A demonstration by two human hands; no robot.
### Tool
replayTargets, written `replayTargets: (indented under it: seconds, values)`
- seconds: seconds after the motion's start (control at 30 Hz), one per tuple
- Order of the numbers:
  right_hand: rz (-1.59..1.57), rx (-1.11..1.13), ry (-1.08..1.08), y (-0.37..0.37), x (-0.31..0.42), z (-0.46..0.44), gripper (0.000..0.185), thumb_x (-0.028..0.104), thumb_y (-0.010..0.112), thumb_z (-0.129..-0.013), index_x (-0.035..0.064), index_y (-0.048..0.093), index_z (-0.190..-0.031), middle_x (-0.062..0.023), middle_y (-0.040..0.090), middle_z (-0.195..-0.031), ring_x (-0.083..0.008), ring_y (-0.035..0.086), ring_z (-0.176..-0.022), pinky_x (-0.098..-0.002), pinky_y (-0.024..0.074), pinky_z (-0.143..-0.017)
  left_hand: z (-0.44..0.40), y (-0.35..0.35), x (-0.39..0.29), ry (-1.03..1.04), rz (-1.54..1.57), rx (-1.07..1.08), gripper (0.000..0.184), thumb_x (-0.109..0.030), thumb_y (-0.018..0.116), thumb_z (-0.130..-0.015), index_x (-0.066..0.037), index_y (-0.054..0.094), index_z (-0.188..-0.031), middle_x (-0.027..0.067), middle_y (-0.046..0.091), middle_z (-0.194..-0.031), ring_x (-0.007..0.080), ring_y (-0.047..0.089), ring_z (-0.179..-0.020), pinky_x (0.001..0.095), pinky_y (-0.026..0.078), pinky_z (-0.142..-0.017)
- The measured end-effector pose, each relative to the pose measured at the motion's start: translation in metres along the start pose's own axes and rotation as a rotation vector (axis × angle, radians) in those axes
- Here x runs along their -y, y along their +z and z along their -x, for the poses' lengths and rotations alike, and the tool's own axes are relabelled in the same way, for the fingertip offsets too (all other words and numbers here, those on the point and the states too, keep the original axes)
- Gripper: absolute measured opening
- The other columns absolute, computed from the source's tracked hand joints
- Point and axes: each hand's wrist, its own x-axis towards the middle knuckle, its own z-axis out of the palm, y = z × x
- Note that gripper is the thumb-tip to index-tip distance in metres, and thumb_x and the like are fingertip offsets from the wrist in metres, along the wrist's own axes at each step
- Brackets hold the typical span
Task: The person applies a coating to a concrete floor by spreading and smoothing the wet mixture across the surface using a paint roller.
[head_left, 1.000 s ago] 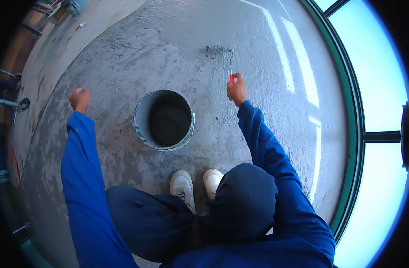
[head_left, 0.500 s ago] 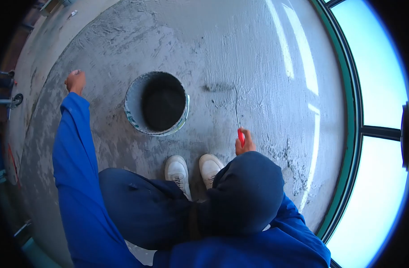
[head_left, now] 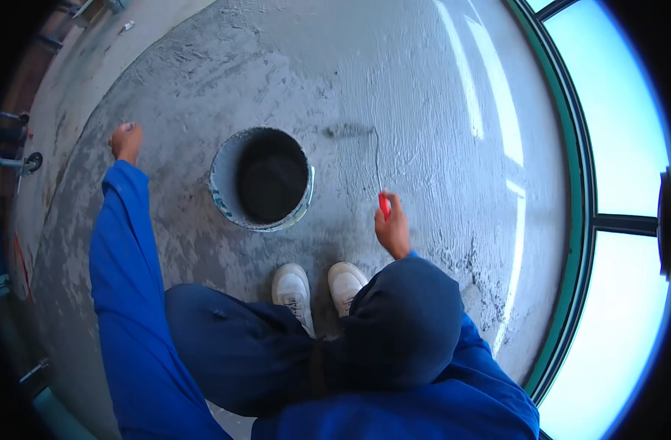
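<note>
My right hand [head_left: 393,229] grips the red handle of a trowel [head_left: 384,205]. A thin metal line runs from the handle up to a dark wet streak on the grey floor, and the blade blends into that surface. Between my hands stands a bucket [head_left: 224,176], its outside smeared and its inside dark grey; what it holds is hard to make out. Out to the left, my left hand [head_left: 126,141] is closed into a fist, apart from the bucket, with nothing visible sticking out of it.
Wet-looking grey screed [head_left: 416,95] with ridged trowel marks spreads in front and to the right. My white shoes [head_left: 291,282] stand just behind the bucket. A green-framed window [head_left: 570,286] borders the right side. Wheeled metal equipment [head_left: 29,163] is at the far left.
My right hand has moved forward and slightly left with the trowel, away from my knee. The view has shifted a little, and my left hand stays closed.
</note>
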Motion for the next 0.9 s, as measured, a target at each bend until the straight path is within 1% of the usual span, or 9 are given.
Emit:
replayTargets:
  seconds: [0.07,0.13,0.23,0.33,0.4,0.53,0.6,0.7,0.9]
  values:
    - [0.042,-0.002,0.043,0.028,0.013,-0.092,0.034,0.012,0.050,-0.079,0.0073,0.045,-0.112,-0.0299,0.058,-0.087,-0.0492,0.055,-0.081,-0.0511,0.0453,-0.070,-0.007,-0.003,0.006,0.037,-0.025,-0.019,0.038,-0.031,0.056,-0.081,-0.012,0.059,-0.114,0.0163,0.043,-0.124,0.0310,0.046,-0.111,0.0394,0.043,-0.088]
    - [0.039,-0.014,0.076,0.040,0.019,-0.145,0.034,0.012,0.050,-0.079,0.0064,0.045,-0.112,-0.0277,0.060,-0.083,-0.0441,0.060,-0.069,-0.0478,0.0483,-0.060,-0.002,-0.010,0.009,0.033,-0.045,-0.041,0.038,-0.030,0.056,-0.081,-0.012,0.059,-0.113,0.0160,0.043,-0.125,0.0308,0.046,-0.111,0.0390,0.044,-0.088]
    - [-0.147,0.042,0.328,0.033,0.068,-0.185,0.032,0.011,0.050,-0.079,0.0059,0.045,-0.110,-0.0251,0.061,-0.080,-0.0348,0.062,-0.058,-0.0419,0.0488,-0.048,0.010,-0.019,0.006,-0.007,-0.047,-0.063,0.038,-0.030,0.057,-0.080,-0.012,0.060,-0.112,0.0161,0.043,-0.125,0.0308,0.046,-0.112,0.0388,0.044,-0.088]
    - [-0.212,0.043,0.380,0.041,0.075,-0.213,0.030,0.010,0.050,-0.079,0.0058,0.045,-0.108,-0.0227,0.060,-0.077,-0.0272,0.062,-0.054,-0.0367,0.0475,-0.041,-0.001,-0.018,0.024,-0.006,-0.073,-0.074,0.038,-0.031,0.056,-0.080,-0.012,0.060,-0.113,0.0168,0.045,-0.125,0.0311,0.047,-0.111,0.0390,0.043,-0.089]
    - [-0.201,0.065,0.373,0.045,0.068,-0.217,0.030,0.010,0.050,-0.079,0.0055,0.046,-0.108,-0.0240,0.060,-0.077,-0.0322,0.062,-0.056,-0.0398,0.0484,-0.045,-0.005,-0.015,0.032,-0.010,-0.126,-0.116,0.039,-0.031,0.056,-0.079,-0.013,0.060,-0.113,0.0174,0.047,-0.124,0.0310,0.047,-0.111,0.0391,0.043,-0.089]
    - [-0.003,0.044,0.146,0.047,0.015,-0.165,0.032,0.010,0.050,-0.077,0.0058,0.046,-0.109,-0.0272,0.059,-0.079,-0.0427,0.060,-0.063,-0.0456,0.0485,-0.054,-0.010,-0.014,0.028,-0.010,-0.008,-0.003,0.040,-0.032,0.057,-0.079,-0.013,0.060,-0.115,0.0176,0.050,-0.122,0.0315,0.046,-0.113,0.0397,0.042,-0.092]
    - [0.087,-0.039,-0.153,0.030,0.004,-0.112,0.032,0.010,0.049,-0.077,0.0070,0.047,-0.109,-0.0294,0.057,-0.082,-0.0475,0.056,-0.072,-0.0484,0.0471,-0.061,-0.013,-0.004,0.025,0.000,-0.031,-0.027,0.040,-0.032,0.057,-0.079,-0.014,0.060,-0.115,0.0174,0.051,-0.122,0.0318,0.045,-0.115,0.0396,0.041,-0.093]
    - [0.083,0.032,-0.085,-0.009,0.007,-0.023,0.034,0.009,0.049,-0.080,0.0094,0.047,-0.113,-0.0264,0.058,-0.082,-0.0469,0.056,-0.071,-0.0497,0.0454,-0.059,-0.017,0.009,0.018,-0.006,-0.096,-0.078,0.040,-0.033,0.057,-0.079,-0.015,0.060,-0.115,0.0173,0.051,-0.123,0.0318,0.044,-0.116,0.0395,0.041,-0.093]
    - [0.041,0.245,0.643,-0.072,0.010,0.112,0.040,0.008,0.050,-0.080,0.0129,0.045,-0.120,-0.0252,0.060,-0.077,-0.0462,0.057,-0.072,-0.0497,0.0444,-0.060,-0.028,0.039,0.006,0.029,-0.025,-0.016,0.039,-0.033,0.057,-0.080,-0.015,0.061,-0.114,0.0172,0.046,-0.126,0.0315,0.044,-0.116,0.0402,0.040,-0.093]
